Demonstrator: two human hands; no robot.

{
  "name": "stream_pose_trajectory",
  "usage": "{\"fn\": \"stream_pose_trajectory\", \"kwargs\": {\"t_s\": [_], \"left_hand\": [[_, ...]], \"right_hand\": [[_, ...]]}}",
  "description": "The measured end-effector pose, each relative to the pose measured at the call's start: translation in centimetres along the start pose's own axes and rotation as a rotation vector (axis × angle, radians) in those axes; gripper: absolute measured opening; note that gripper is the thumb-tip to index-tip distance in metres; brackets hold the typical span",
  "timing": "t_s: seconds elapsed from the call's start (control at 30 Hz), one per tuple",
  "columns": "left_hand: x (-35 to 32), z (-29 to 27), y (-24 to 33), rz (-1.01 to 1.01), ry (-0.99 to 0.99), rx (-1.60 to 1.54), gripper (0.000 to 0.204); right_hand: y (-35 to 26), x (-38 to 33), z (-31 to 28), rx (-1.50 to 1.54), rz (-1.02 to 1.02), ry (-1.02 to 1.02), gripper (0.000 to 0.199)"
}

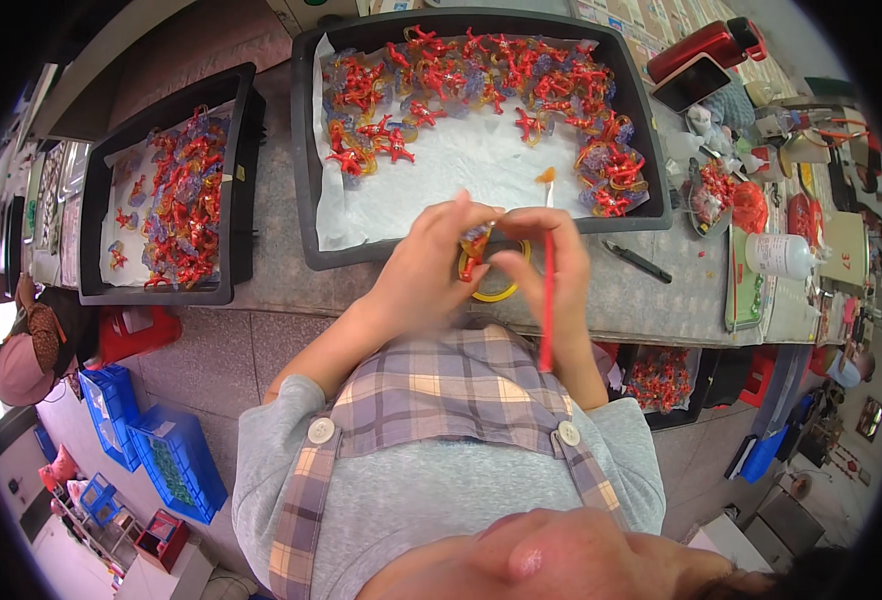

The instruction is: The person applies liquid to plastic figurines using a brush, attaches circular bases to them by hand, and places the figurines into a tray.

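My left hand (423, 262) is closed round a small plastic figure (475, 243) coloured red, amber and blue, just off the near edge of a black tray (312, 232). Between the fingers of my right hand (561, 262) is a slim brush (548, 318) with a red handle. Its amber-coloured tip points away from me, over the tray's white lining. The right fingertips also come close to the figure; whether they touch it I cannot tell. A yellow ring (499, 296) shows below and between both hands. Many similar figures (443, 75) lie along the tray's far and side parts.
A second black tray (244, 190) of figures stands at the left. Right of the main tray lie a dark pen-like tool (638, 262), a white bottle (779, 256) and a phone (692, 83). A red flask (703, 48) is at the far right. Blue crates (176, 462) stand on the floor.
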State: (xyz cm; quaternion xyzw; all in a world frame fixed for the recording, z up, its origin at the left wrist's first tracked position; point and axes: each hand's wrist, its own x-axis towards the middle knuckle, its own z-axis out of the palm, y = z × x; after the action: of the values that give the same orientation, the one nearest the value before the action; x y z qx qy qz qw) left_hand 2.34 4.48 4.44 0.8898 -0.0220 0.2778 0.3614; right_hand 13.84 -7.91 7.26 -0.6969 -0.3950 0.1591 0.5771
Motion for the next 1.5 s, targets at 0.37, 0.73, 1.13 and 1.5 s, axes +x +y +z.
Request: {"fn": "stream_pose_trajectory", "kwargs": {"t_s": [0.37,0.73,1.13,1.5], "left_hand": [[-0.8,-5.4,-2.4,-0.695,0.707,-1.865,0.040],[-1.1,-5.3,-2.1,-0.763,0.496,-1.376,0.034],[2.2,-2.9,-0.4,-0.780,0.076,-1.172,0.057],[1.7,-3.1,-0.6,-0.792,0.138,-1.210,0.048]], "right_hand": [[4.8,15.9,3.3,-0.860,-0.270,-0.429,0.020],[5.9,15.7,0.7,-0.885,-0.144,-0.483,0.015],[2.3,9.7,-3.2,-0.271,0.079,-0.430,0.015],[3.4,9.8,-2.7,-1.141,-0.180,-0.527,0.014]]}}
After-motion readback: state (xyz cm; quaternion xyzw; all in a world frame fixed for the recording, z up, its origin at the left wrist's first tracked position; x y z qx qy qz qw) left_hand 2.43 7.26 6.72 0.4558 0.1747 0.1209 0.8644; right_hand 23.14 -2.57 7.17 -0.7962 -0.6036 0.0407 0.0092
